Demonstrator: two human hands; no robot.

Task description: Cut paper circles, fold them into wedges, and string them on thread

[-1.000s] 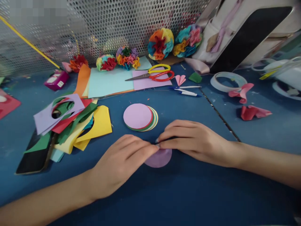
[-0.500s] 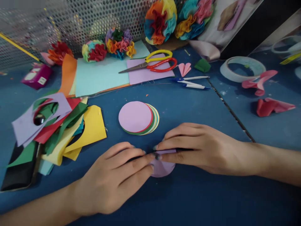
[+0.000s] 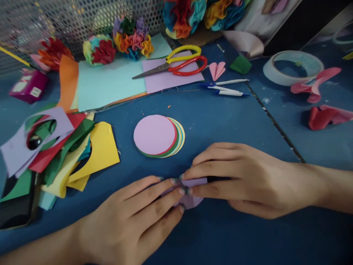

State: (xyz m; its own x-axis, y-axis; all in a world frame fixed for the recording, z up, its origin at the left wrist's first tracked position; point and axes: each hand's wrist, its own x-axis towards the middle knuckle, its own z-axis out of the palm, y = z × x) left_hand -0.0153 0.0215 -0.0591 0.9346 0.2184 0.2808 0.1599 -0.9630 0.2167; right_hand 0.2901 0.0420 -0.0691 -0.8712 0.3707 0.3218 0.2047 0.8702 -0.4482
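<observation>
A light purple paper circle [image 3: 194, 200], partly folded over, lies on the blue table under my fingertips. From the left, my left hand [image 3: 140, 211] presses its fingers down on the fold. My right hand [image 3: 234, 180] comes from the other side, holding the paper's upper edge with its fingertips. The tips of both hands nearly meet and hide much of the paper. Just beyond them sits a stack of paper circles [image 3: 154, 134], purple on top, with red, green, blue and yellow edges fanned out to the right.
Cut paper scraps [image 3: 103, 149] lie on a black phone-like object [image 3: 18, 211] at left. Behind are paper sheets [image 3: 110, 82], scissors [image 3: 176, 66], a drawing compass [image 3: 224, 88] and a tape roll [image 3: 293, 68]. Folded pink pieces [image 3: 328, 117] lie at right; ruffled paper flowers [image 3: 103, 50] line the back.
My left fingers have shifted slightly over the fold, and my right thumb now shows below the palm. The camera view has moved a little closer and lower.
</observation>
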